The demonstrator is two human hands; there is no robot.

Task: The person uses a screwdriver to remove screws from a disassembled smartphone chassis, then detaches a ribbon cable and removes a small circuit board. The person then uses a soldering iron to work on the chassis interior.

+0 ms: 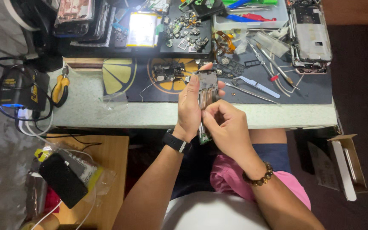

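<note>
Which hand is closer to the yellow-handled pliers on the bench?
Left. The left hand is nearer the pliers, which lie to its left; the right hand is farther right, beyond the phone frame.

A rectangular yellow-and-white labelled pack lies at upper centre-left. A clear plastic bag with yellow label sits lower left. An open brown cardboard box stands at right.

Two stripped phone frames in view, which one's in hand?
The narrow phone frame at centre, gripped by left hand and right hand; the other frame lies on the mat, top right.
</note>
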